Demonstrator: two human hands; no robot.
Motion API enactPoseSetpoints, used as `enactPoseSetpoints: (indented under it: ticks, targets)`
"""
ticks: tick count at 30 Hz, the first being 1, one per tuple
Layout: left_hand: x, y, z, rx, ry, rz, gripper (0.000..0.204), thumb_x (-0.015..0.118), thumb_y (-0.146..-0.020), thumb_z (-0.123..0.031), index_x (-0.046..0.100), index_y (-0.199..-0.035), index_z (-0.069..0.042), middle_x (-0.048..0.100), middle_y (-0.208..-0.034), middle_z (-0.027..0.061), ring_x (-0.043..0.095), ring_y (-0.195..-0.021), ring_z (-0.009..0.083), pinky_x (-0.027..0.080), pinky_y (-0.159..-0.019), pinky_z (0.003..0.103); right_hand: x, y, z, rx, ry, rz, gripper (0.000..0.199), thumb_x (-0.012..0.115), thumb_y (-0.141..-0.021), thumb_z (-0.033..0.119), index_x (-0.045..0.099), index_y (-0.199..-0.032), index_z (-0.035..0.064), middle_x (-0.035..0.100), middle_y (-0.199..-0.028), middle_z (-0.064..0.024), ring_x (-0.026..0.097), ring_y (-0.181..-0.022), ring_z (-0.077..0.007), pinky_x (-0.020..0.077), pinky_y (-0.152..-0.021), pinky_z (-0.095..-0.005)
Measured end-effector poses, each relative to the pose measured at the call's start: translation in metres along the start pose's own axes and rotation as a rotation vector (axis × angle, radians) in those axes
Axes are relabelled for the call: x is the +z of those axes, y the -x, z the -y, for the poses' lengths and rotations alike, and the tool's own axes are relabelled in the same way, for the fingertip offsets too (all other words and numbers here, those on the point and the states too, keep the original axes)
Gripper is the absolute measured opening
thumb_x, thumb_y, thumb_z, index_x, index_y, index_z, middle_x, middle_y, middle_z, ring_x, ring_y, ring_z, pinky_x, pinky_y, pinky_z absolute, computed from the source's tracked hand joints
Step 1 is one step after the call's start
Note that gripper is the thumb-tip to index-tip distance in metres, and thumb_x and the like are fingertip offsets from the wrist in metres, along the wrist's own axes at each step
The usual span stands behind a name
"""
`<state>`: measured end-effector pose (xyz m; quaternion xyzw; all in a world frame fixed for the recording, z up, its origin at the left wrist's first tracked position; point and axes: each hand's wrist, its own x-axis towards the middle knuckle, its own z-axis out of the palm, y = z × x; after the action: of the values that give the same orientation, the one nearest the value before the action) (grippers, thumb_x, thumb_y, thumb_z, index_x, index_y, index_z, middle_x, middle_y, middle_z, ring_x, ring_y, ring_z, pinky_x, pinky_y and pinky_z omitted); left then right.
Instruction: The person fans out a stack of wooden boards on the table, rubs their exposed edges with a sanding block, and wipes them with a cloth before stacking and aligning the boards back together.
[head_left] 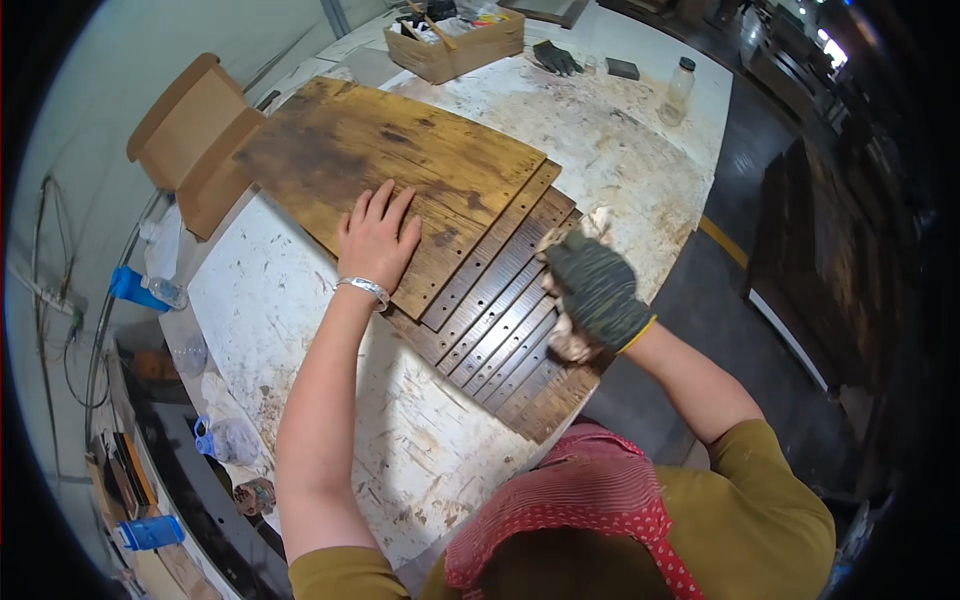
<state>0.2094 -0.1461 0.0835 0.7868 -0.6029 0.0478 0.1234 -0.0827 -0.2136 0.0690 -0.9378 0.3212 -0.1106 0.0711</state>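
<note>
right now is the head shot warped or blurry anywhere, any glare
Head view: fisheye bends the table edge and leaves black corners; glare only at the bright top-right spot; the gloved right hand on the board looks slightly soft, the bare left hand sharp.

Stained board, slats and rag on the table

A broad brown board with dark blotches lies flat, upper centre of the frame, overlapping a fan of darker narrow slats with rows of small holes at centre. A crumpled pale rag presses on the slats, centre right.
</note>
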Motion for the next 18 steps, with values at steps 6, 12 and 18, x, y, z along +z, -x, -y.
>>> enactPoseSetpoints:
  ticks: [6, 12, 18]
  targets:
    - [0.000, 0.005, 0.004, -0.025, 0.010, 0.025, 0.048, 0.041, -0.092, -0.043, 0.045, -0.136, -0.023, 0.035, -0.147, 0.0044, 0.030, -0.136, 0.0272, 0.021, -0.110, 0.049, -0.007, -0.016, 0.005, -0.154, -0.423, 0.185, 0.031, 0.049, -0.090, 0.028, 0.059, -0.109, 0.0050, 0.063, -0.094, -0.0105, 0.063, -0.086, -0.0225, 0.0515, -0.073, -0.0350]
    - [-0.004, 0.002, 0.001, -0.015, -0.017, 0.029, 0.049, 0.040, -0.093, -0.044, 0.044, -0.137, -0.024, 0.033, -0.148, 0.0035, 0.028, -0.136, 0.0266, 0.020, -0.110, 0.049, 0.015, 0.010, 0.033, -0.051, -0.862, 0.187, 0.042, 0.042, -0.090, 0.034, 0.056, -0.117, 0.0042, 0.062, -0.106, -0.0139, 0.062, -0.091, -0.0223, 0.0528, -0.071, -0.0312]
    - [0.004, 0.001, 0.004, -0.004, -0.005, 0.016, 0.048, 0.040, -0.093, -0.043, 0.044, -0.136, -0.024, 0.035, -0.147, 0.0038, 0.030, -0.136, 0.0264, 0.021, -0.110, 0.049, 0.045, 0.030, 0.111, -0.378, -1.328, 0.596, 0.048, 0.047, -0.094, 0.036, 0.046, -0.125, -0.0004, 0.055, -0.115, -0.0198, 0.056, -0.104, -0.0297, 0.0520, -0.084, -0.0359]
